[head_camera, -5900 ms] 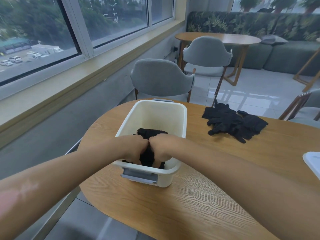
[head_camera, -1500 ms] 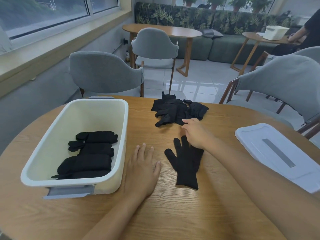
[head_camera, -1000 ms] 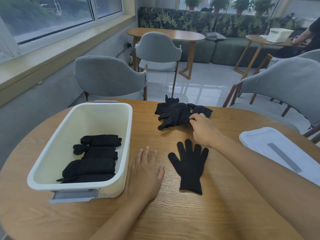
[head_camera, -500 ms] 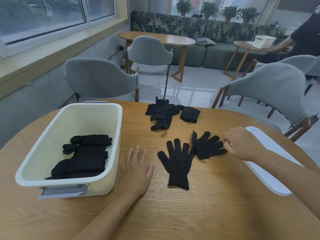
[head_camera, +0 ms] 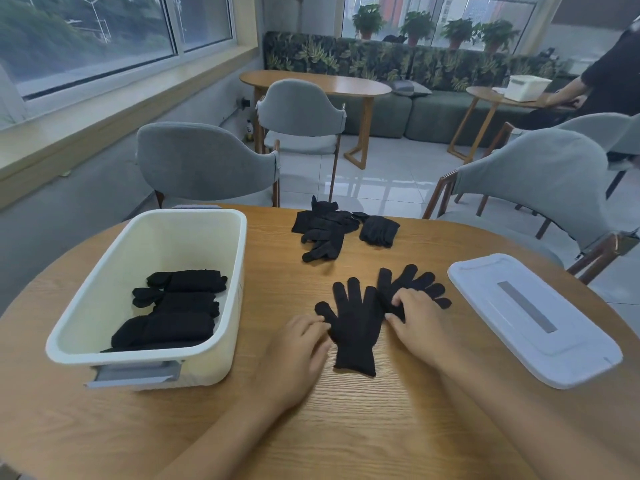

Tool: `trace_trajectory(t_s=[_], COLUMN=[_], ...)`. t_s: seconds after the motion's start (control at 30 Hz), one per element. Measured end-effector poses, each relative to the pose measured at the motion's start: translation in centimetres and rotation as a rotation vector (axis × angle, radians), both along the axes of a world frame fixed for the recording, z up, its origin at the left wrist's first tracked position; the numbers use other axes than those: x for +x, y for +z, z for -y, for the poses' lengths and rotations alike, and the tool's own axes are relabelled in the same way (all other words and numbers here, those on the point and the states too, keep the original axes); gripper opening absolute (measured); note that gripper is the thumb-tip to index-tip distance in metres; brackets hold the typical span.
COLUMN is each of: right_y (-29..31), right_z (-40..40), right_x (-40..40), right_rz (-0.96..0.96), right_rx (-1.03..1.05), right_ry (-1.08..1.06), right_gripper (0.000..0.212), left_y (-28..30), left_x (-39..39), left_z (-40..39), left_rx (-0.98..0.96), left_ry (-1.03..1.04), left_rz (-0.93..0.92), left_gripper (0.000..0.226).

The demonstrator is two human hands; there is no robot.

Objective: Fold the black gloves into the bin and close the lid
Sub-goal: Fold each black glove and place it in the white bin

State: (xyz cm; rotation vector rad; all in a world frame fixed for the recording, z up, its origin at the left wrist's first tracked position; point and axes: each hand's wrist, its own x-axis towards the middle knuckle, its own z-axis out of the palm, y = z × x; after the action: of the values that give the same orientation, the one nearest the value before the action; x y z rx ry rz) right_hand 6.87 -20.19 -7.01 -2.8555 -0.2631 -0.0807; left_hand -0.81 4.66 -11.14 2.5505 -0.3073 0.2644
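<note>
A white bin [head_camera: 239, 258] sits on the left of the wooden counter [head_camera: 346, 427], lid off, with 3 folded black gloves [head_camera: 176, 311] stacked along its floor. The white lid [head_camera: 530, 317] lies flat on the right side of the counter, well apart from the bin.

Between bin and lid, 1 flat glove [head_camera: 353, 327] lies palm-down with its fingers pointing away from the person and its cuff toward them. A second glove [head_camera: 415, 280] lies just beside it on the right, fingers fanned out, its near part overlapping or touching the first (the right hand covers the join, so I cannot tell which).

The left hand [head_camera: 294, 358] rests on the counter with fingers straight and relaxed, its fingertips touching the left edge of the flat glove near the thumb. The right hand [head_camera: 420, 318] rests on the second glove; its grip looks curled, the fingertips seemingly pinching the fabric, though the view is too soft to be certain.

Farther back on the counter lies a loose pile of gloves [head_camera: 323, 230], with a small folded bundle [head_camera: 379, 230] just beside it on the right.

Grey chairs [head_camera: 204, 164] stand around the counter.
</note>
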Motion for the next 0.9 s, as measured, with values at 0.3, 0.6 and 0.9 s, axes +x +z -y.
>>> trace_trajectory(t_s=[0.3,0.6,0.9], right_y=[3.2,1.4,-5.1], right_z=[0.8,-2.8,-3.7], right_x=[3.3,-2.6,-5.9], right_rz=[0.006,0.348,0.31], right_rx=[0.19,0.159,-0.079], right_ry=[-0.199,0.241,0.352], right_gripper=[0.028,0.041,0.054], left_y=[-1.1,-1.2,-1.7], left_x=[-0.8,-0.8,-0.6], left_z=[2.0,1.8,1.8], left_rx=[0.061,-0.001,-0.081], left_ry=[-0.162,-0.165,-0.142], left_rz=[0.055,0.085,0.089], left_gripper=[0.038,0.036,0.026])
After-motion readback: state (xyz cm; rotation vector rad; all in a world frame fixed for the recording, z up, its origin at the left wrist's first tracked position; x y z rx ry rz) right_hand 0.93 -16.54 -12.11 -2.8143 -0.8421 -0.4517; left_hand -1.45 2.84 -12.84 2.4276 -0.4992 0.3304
